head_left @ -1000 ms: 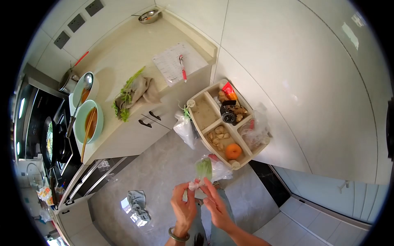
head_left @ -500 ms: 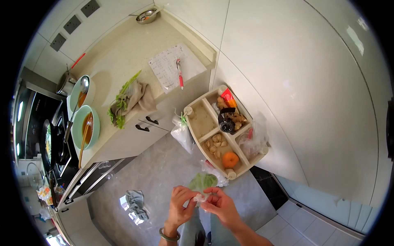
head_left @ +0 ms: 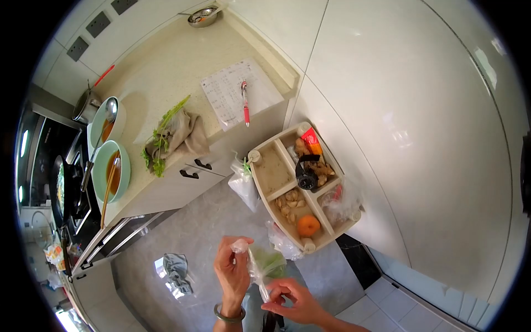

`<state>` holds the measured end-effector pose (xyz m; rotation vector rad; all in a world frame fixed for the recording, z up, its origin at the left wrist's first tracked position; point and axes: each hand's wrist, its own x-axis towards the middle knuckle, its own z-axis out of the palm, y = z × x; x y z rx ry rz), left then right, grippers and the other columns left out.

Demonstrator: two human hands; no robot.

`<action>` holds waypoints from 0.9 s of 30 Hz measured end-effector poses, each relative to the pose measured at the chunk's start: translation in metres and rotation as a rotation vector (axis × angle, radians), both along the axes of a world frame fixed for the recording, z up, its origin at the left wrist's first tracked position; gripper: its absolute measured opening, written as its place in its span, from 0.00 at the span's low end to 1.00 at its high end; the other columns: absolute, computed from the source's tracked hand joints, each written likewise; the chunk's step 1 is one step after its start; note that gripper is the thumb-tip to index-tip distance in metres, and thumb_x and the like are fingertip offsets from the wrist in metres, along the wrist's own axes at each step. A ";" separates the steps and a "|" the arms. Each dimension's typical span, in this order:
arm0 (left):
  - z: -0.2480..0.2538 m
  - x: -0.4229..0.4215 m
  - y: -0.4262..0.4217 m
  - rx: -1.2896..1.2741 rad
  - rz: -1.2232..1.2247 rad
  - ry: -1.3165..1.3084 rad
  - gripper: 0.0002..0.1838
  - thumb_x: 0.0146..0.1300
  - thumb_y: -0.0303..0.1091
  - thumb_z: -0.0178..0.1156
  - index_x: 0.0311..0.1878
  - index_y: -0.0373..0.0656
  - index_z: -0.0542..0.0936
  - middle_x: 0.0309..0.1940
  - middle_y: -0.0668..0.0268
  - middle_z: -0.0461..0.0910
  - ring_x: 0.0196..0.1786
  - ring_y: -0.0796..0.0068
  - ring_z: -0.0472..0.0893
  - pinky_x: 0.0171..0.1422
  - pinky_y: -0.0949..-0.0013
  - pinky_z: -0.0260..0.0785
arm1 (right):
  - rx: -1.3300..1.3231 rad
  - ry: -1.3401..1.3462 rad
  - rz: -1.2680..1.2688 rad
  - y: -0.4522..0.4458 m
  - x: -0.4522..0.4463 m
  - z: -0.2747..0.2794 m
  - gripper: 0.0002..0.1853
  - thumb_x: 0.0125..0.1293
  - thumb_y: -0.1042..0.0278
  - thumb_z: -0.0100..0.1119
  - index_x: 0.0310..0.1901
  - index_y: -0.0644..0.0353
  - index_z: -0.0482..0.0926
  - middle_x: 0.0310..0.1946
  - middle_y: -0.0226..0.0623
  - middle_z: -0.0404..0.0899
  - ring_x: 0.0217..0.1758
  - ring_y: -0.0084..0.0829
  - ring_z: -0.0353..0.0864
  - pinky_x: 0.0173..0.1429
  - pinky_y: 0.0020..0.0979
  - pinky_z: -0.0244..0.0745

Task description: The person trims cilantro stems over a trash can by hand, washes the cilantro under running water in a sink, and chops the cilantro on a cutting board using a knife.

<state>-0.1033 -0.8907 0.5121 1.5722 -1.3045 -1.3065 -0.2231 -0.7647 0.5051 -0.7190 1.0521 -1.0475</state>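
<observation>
Bag (head_left: 255, 269) with something green (head_left: 271, 262) inside, pinched in left fingers (head_left: 227, 249) up top and right fingers (head_left: 284, 288) lower down, basically strung between the two.

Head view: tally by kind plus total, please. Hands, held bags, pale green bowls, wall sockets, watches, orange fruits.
Left hand and right hand: 2
Held plastic bag: 1
Pale green bowls: 2
Wall sockets, top one cut by the frame edge: 3
Watch: 1
Orange fruit: 1
Total: 10
</observation>
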 end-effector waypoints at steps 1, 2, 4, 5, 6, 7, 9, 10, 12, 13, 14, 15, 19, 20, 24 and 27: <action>-0.001 -0.004 -0.008 0.001 0.003 0.000 0.07 0.63 0.19 0.52 0.37 0.35 0.80 0.34 0.63 0.76 0.33 0.71 0.74 0.41 0.72 0.66 | -0.005 0.021 -0.020 -0.008 0.000 0.001 0.27 0.56 0.80 0.70 0.55 0.61 0.67 0.29 0.29 0.76 0.31 0.18 0.71 0.37 0.22 0.65; -0.003 -0.009 -0.017 -0.157 -0.009 -0.003 0.07 0.64 0.19 0.51 0.37 0.35 0.80 0.34 0.63 0.76 0.34 0.73 0.74 0.40 0.73 0.66 | -0.011 0.041 -0.041 -0.018 0.000 0.001 0.27 0.57 0.80 0.70 0.55 0.61 0.68 0.29 0.29 0.76 0.31 0.18 0.71 0.37 0.22 0.65; -0.004 -0.016 -0.037 -0.314 -0.020 -0.007 0.07 0.64 0.19 0.51 0.37 0.35 0.79 0.33 0.62 0.76 0.34 0.74 0.74 0.39 0.74 0.66 | -0.040 0.055 -0.102 -0.040 -0.002 -0.005 0.26 0.58 0.77 0.70 0.56 0.61 0.68 0.28 0.27 0.77 0.30 0.17 0.69 0.36 0.21 0.64; -0.004 -0.018 -0.049 -0.360 -0.043 -0.038 0.08 0.64 0.18 0.50 0.38 0.35 0.79 0.34 0.62 0.76 0.34 0.74 0.73 0.39 0.74 0.66 | -0.071 0.068 -0.165 -0.051 -0.003 -0.009 0.26 0.59 0.73 0.70 0.57 0.60 0.68 0.28 0.26 0.77 0.29 0.16 0.68 0.35 0.21 0.64; -0.005 -0.022 -0.060 -0.407 -0.067 -0.070 0.08 0.64 0.18 0.49 0.39 0.35 0.79 0.34 0.62 0.76 0.34 0.75 0.73 0.39 0.75 0.65 | -0.070 0.067 -0.164 -0.063 -0.005 -0.012 0.26 0.59 0.73 0.70 0.57 0.60 0.68 0.28 0.26 0.77 0.29 0.16 0.68 0.35 0.21 0.64; -0.008 -0.026 -0.072 -0.406 -0.067 -0.071 0.08 0.64 0.18 0.49 0.39 0.35 0.79 0.34 0.62 0.76 0.34 0.75 0.73 0.39 0.75 0.65 | -0.064 0.093 -0.196 -0.075 -0.006 -0.016 0.25 0.60 0.73 0.69 0.56 0.61 0.69 0.28 0.26 0.77 0.29 0.16 0.68 0.36 0.21 0.64; -0.020 -0.034 -0.093 -0.389 -0.146 0.044 0.09 0.70 0.21 0.46 0.43 0.33 0.77 0.35 0.67 0.74 0.36 0.81 0.72 0.41 0.79 0.63 | -0.056 0.116 -0.225 -0.094 -0.008 -0.027 0.24 0.60 0.73 0.69 0.56 0.61 0.69 0.28 0.26 0.77 0.29 0.16 0.68 0.36 0.21 0.64; -0.026 -0.041 -0.101 -0.348 -0.119 0.091 0.09 0.66 0.18 0.49 0.41 0.36 0.79 0.35 0.62 0.75 0.36 0.76 0.73 0.41 0.76 0.65 | -0.070 0.149 -0.248 -0.102 -0.010 -0.036 0.24 0.60 0.72 0.68 0.56 0.61 0.69 0.28 0.27 0.78 0.30 0.17 0.69 0.38 0.22 0.64; -0.039 -0.048 -0.117 -0.301 -0.165 0.129 0.09 0.67 0.19 0.48 0.42 0.36 0.79 0.35 0.62 0.75 0.36 0.76 0.73 0.42 0.76 0.65 | -0.079 0.181 -0.272 -0.116 -0.012 -0.046 0.25 0.60 0.72 0.68 0.57 0.61 0.69 0.28 0.27 0.78 0.30 0.18 0.70 0.39 0.22 0.65; -0.047 -0.050 -0.125 -0.259 -0.211 0.170 0.09 0.68 0.20 0.48 0.42 0.36 0.79 0.35 0.63 0.75 0.36 0.77 0.73 0.42 0.77 0.65 | -0.090 0.228 -0.272 -0.122 -0.014 -0.049 0.25 0.60 0.71 0.68 0.58 0.61 0.69 0.30 0.29 0.78 0.32 0.20 0.71 0.40 0.24 0.66; -0.056 -0.052 -0.130 -0.276 -0.243 0.184 0.08 0.72 0.23 0.48 0.45 0.33 0.77 0.35 0.67 0.76 0.39 0.82 0.73 0.45 0.77 0.64 | -0.099 0.275 -0.270 -0.127 -0.015 -0.053 0.26 0.60 0.71 0.68 0.59 0.61 0.70 0.32 0.32 0.79 0.34 0.22 0.73 0.41 0.25 0.67; -0.059 -0.053 -0.137 -0.271 -0.241 0.183 0.08 0.72 0.23 0.48 0.45 0.33 0.77 0.35 0.67 0.76 0.39 0.82 0.73 0.45 0.77 0.64 | -0.095 0.275 -0.268 -0.130 -0.017 -0.057 0.26 0.60 0.71 0.68 0.59 0.61 0.70 0.32 0.32 0.79 0.34 0.22 0.73 0.41 0.25 0.67; -0.067 -0.057 -0.151 -0.420 -0.333 -0.192 0.10 0.68 0.21 0.50 0.49 0.35 0.77 0.42 0.60 0.78 0.42 0.68 0.77 0.50 0.70 0.68 | -0.209 0.677 -0.240 -0.129 -0.018 -0.078 0.26 0.59 0.74 0.65 0.60 0.60 0.72 0.51 0.46 0.73 0.47 0.36 0.73 0.51 0.32 0.68; -0.068 -0.057 -0.152 -0.479 -0.325 -0.384 0.12 0.66 0.20 0.51 0.51 0.36 0.77 0.45 0.57 0.78 0.44 0.61 0.79 0.52 0.67 0.70 | -0.278 0.870 -0.291 -0.128 -0.017 -0.082 0.25 0.59 0.77 0.63 0.59 0.60 0.73 0.58 0.51 0.68 0.53 0.41 0.72 0.56 0.35 0.67; -0.074 -0.064 -0.135 -0.601 -0.267 -0.459 0.20 0.60 0.20 0.56 0.57 0.42 0.77 0.51 0.53 0.76 0.49 0.49 0.77 0.52 0.58 0.71 | -0.256 1.083 -0.244 -0.139 -0.019 -0.084 0.26 0.58 0.76 0.60 0.60 0.62 0.71 0.62 0.55 0.62 0.61 0.51 0.65 0.65 0.44 0.61; -0.072 -0.070 -0.121 -0.491 -0.559 -0.494 0.26 0.61 0.29 0.59 0.65 0.47 0.72 0.63 0.57 0.69 0.63 0.52 0.71 0.65 0.57 0.64 | -0.321 0.997 -0.091 -0.143 -0.015 -0.109 0.28 0.56 0.73 0.61 0.60 0.63 0.72 0.63 0.61 0.61 0.66 0.57 0.60 0.69 0.51 0.57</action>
